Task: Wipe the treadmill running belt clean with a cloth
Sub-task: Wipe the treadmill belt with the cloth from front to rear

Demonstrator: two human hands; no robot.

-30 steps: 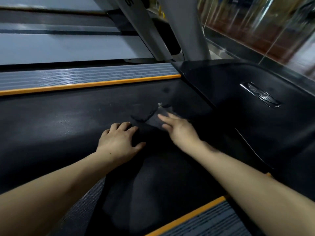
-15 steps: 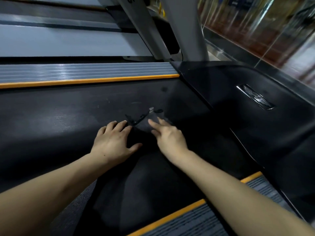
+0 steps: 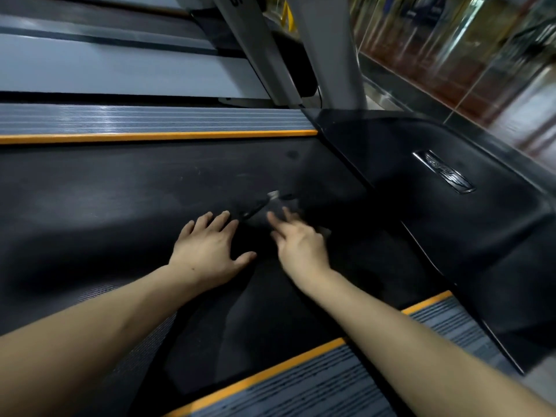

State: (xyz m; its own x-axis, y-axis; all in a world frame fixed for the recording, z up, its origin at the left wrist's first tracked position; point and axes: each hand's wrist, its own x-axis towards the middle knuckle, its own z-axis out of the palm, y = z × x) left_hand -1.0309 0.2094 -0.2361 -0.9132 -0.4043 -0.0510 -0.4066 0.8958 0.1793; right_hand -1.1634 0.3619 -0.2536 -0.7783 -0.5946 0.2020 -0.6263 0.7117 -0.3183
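Note:
The black running belt (image 3: 105, 206) fills the middle of the head view. A dark cloth (image 3: 261, 212) lies flat on it near the motor cover, hard to tell from the belt; a small pale tag marks its far edge. My left hand (image 3: 210, 251) rests flat on the belt with fingers spread, its fingertips at the cloth's left edge. My right hand (image 3: 298, 245) presses straight fingers down on the cloth.
Grey ribbed side rails with orange strips run along the far side (image 3: 150, 123) and the near side (image 3: 301, 383) of the belt. The black motor cover (image 3: 451, 221) rises at the right. Grey uprights (image 3: 325, 49) stand behind it.
My right hand and the cloth slid left toward my left hand, then stayed there. The left hand has barely moved.

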